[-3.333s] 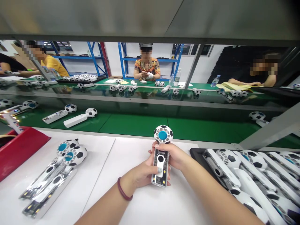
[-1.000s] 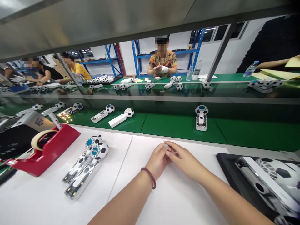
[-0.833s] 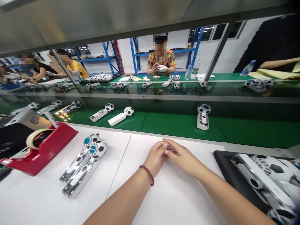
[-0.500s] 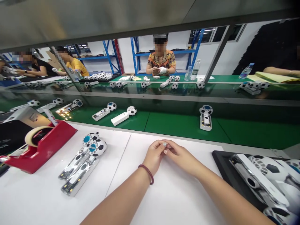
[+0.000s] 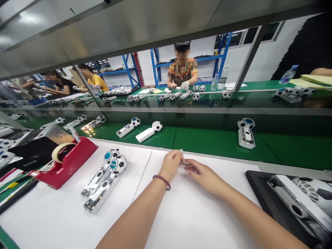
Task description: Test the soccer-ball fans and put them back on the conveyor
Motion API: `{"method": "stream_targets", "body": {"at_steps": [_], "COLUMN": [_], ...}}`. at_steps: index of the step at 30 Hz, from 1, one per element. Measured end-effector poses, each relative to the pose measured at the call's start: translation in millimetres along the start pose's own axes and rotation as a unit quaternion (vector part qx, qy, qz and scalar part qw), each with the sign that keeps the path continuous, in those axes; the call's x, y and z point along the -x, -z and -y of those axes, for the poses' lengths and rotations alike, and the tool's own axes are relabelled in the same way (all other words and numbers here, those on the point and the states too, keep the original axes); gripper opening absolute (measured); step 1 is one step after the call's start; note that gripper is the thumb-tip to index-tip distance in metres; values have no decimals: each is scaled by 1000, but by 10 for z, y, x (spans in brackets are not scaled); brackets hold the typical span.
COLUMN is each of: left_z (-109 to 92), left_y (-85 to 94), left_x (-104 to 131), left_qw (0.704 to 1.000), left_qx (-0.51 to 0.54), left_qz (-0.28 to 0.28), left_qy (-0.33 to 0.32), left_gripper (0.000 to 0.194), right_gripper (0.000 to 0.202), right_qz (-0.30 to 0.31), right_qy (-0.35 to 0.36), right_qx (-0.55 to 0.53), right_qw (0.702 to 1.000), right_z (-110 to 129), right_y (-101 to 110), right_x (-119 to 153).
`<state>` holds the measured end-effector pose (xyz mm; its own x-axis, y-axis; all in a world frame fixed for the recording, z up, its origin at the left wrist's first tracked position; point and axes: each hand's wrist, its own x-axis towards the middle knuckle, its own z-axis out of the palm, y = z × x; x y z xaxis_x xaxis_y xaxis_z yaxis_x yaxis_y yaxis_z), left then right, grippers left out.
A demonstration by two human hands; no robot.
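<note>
My left hand, with a dark red band at the wrist, is over the white work surface, its fingers curled together; whatever they may hold is too small to make out. Close beside it on the right, my right hand has its thumb and fingers apart with nothing between them. Two white devices with football-patterned heads and clear bodies lie overlapping to the left of my hands. To the right, a black tray holds more such devices.
A red tape dispenser stands at the left. Beyond the work surface runs a green conveyor carrying several football-headed devices. A metal shelf hangs overhead. Across the line sits a person in a patterned shirt, and others are at the far left.
My hands have drawn slightly apart, and my right hand's fingers have opened. The view has shifted left, so the surroundings appear farther right. The person opposite has lowered their hands.
</note>
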<state>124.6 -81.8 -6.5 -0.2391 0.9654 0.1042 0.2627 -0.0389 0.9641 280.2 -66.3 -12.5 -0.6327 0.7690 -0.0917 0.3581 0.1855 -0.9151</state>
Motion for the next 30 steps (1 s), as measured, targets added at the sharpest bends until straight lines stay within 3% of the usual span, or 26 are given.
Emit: {"method": "stream_targets", "body": {"at_steps": [4, 6, 9, 12, 15, 19, 23, 26, 30], "left_z": [23, 67, 163, 235, 237, 152, 54, 36, 68], "left_y": [463, 714, 1004, 1109, 1005, 638, 218, -3, -125], "left_x": [-564, -790, -967, -1013, -984, -735, -223, 136, 355], "left_qw": [981, 964, 943, 938, 951, 984, 995, 981, 914], "left_qx": [-169, -235, -295, -302, -263, -132, 55, 172, 351], "left_qz": [-89, -122, -143, -131, -116, -73, -26, 17, 113], "left_qy": [-27, -9, 57, 106, 114, 92, 80, 90, 168], "left_gripper": [14, 27, 41, 37, 31, 27, 57, 65, 55], "right_gripper": [31, 28, 27, 27, 27, 37, 47, 50, 56], "right_qz": [-42, -69, -85, -90, -94, -116, -186, -208, -122], "right_qy": [17, 54, 97, 99, 109, 131, 145, 118, 101], "right_qx": [54, 101, 146, 135, 130, 76, -3, -148, -338], "right_qw": [998, 991, 981, 982, 981, 982, 972, 960, 928], "right_z": [-100, -115, -108, -105, -117, -125, -98, -62, -18], "right_y": [-64, -101, -133, -140, -150, -155, -101, -31, 54], "right_x": [-68, -97, -126, -135, -135, -164, -202, -198, -184]}}
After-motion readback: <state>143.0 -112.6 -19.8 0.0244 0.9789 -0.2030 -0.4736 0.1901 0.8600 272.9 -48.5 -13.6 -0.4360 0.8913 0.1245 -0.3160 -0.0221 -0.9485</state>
